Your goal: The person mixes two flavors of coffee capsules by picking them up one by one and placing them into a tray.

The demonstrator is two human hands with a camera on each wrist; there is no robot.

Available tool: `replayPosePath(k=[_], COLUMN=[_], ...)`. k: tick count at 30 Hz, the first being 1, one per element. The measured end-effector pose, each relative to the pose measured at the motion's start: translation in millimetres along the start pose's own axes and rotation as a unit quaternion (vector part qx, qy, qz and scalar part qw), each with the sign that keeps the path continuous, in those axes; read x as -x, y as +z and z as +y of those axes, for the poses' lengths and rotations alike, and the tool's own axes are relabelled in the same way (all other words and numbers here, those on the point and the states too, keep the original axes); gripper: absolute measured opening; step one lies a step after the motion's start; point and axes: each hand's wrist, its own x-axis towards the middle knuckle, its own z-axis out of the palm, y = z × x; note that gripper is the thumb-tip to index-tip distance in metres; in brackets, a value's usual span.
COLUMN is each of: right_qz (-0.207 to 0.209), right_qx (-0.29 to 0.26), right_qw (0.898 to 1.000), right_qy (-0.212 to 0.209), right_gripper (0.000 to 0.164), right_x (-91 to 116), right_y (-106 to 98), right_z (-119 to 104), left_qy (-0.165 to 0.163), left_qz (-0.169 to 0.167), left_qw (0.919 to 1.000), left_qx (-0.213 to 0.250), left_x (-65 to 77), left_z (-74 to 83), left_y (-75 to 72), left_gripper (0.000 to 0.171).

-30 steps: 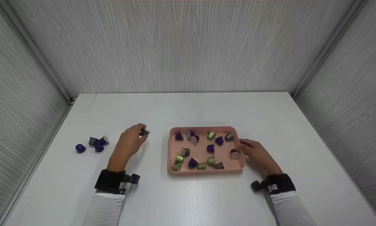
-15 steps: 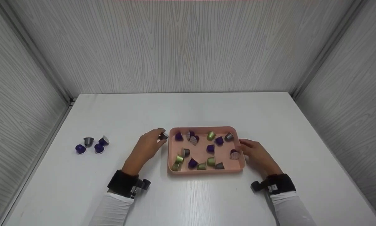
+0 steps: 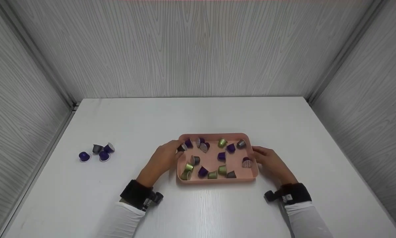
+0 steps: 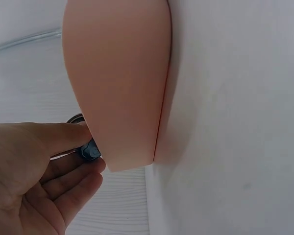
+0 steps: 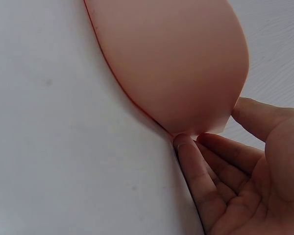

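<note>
At the left rim of a pink tray, my left hand pinches a dark grey coffee capsule between thumb and fingers. The left wrist view shows this capsule partly hidden by the thumb and the tray's wall. My right hand holds the tray's right end; in the right wrist view the thumb lies at the rim and the fingers touch the outer wall low down. Several purple, green and grey capsules lie scattered inside, among them a purple capsule and a green capsule.
Left on the white table lies a small group of capsules: a dark grey capsule and several purple ones, such as a purple capsule. Pale wood-grain panels stand behind and at both sides.
My left hand has moved right with the dark grey capsule, from the bare table to the tray's left rim. The grey capsule in the left group has rocked. The right hand stays put.
</note>
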Motion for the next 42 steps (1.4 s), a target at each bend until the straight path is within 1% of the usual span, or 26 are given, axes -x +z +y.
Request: replayPosePath(k=[3,7,9,10,12,15,19,23,25,28,31,34,37,42], right_qz=[-0.006,-0.003,-0.002,0.000,0.001,0.001,-0.001,0.001,0.003,0.002,0.004,0.004,0.005,0.008], right_qx=[0.006,0.012,0.008,0.007,0.007,0.006,0.008,0.006,0.004,0.000,0.000,-0.003,-0.007,-0.004], right_qw=[1.000,1.000,1.000,1.000,1.000,1.000,1.000,1.000,1.000,1.000,1.000,1.000,1.000,1.000], right_qy=[-0.011,-0.005,0.000,0.000,0.000,0.002,0.006,0.011,0.013,0.000,-0.013,-0.013,-0.009,-0.003], right_gripper=[0.060,0.061,0.061,0.061,0.060,0.059,0.060,0.059,0.060,0.060,0.058,0.055,0.054,0.055], right_x=[0,1,2,2,2,1,0,1,1,0,0,1,2,2], right_y=[-1,-1,-1,-1,0,0,1,1,0,-1,-1,0,2,2], right_z=[-1,-2,-1,-2,-2,-2,-1,0,1,2,2,1,0,-1], left_qy=[0.035,0.091,0.107,0.111,0.109,0.097,0.074,0.065,0.061,0.058,0.060,0.064,0.071,0.101], left_qz=[0.027,0.070,0.081,0.080,0.071,0.049,0.003,-0.035,-0.047,-0.056,-0.061,-0.059,-0.040,0.016], left_qw=[0.9990,0.9931,0.9907,0.9903,0.9911,0.9938,0.9964,0.9956,0.9951,0.9944,0.9935,0.9936,0.9949,0.9933], left_qx=[-0.010,-0.021,-0.023,-0.024,-0.025,-0.026,-0.040,-0.058,-0.062,-0.068,-0.075,-0.072,-0.060,-0.053], left_x=[0.6,0.5,0.0,-0.4,-1.0,-1.5,-4.9,-13.2,-17.2,-20.6,-21.0,-19.1,-15.5,-5.6], left_z=[-0.1,-1.7,-2.1,-2.4,-2.4,-1.9,1.5,5.6,7.0,8.6,10.5,11.2,10.0,3.0], left_y=[2.7,8.1,9.6,10.1,10.0,9.4,8.1,8.3,8.8,9.1,8.3,7.5,6.0,0.1], left_gripper=[0.040,0.035,0.033,0.033,0.034,0.036,0.037,0.035,0.034,0.034,0.032,0.030,0.028,0.027])
